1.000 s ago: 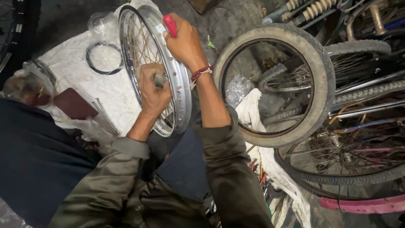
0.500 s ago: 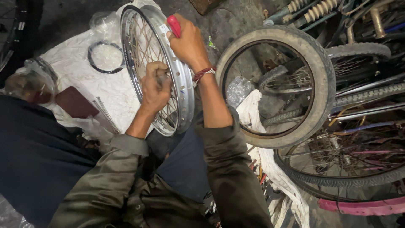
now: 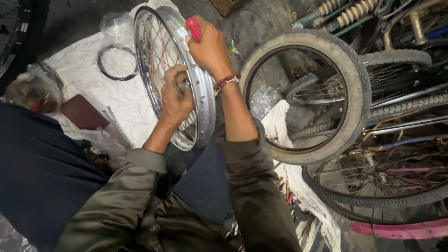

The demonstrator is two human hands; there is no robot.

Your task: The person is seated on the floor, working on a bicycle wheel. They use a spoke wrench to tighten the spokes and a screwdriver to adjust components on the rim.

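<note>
Nearest the camera, two olive-green sleeves reach forward from the person's lap toward a shiny metal wheel rim (image 3: pixel 205 100) that stands upright on its edge, tilted a little, between the knees. On the spoke side of the rim, the left hand (image 3: pixel 175 95) is curled into a closed grip around something small at the spokes (image 3: pixel 156 51); what it pinches is hidden by the fingers. Just beyond, the right hand (image 3: pixel 211 49) sits on the outer edge of the rim, its grip closed around a red-handled tool (image 3: pixel 193 29) whose handle sticks up out of the fist; a red thread band (image 3: pixel 226 82) circles that wrist. Under the rim lies a crumpled white cloth (image 3: pixel 126 100) spread on the ground, carrying a loose bundle of thin spokes (image 3: pixel 116 123), a dark red flat object (image 3: pixel 84 112) and, farther off, a black ring (image 3: pixel 116 63). To the right of the hands a worn bare tyre (image 3: pixel 347 70) stands close by, apart from the rim. Behind it more bicycle wheels (image 3: pixel 387 182) are stacked, with a pink rim (image 3: pixel 401 229) at the lower right.
</note>
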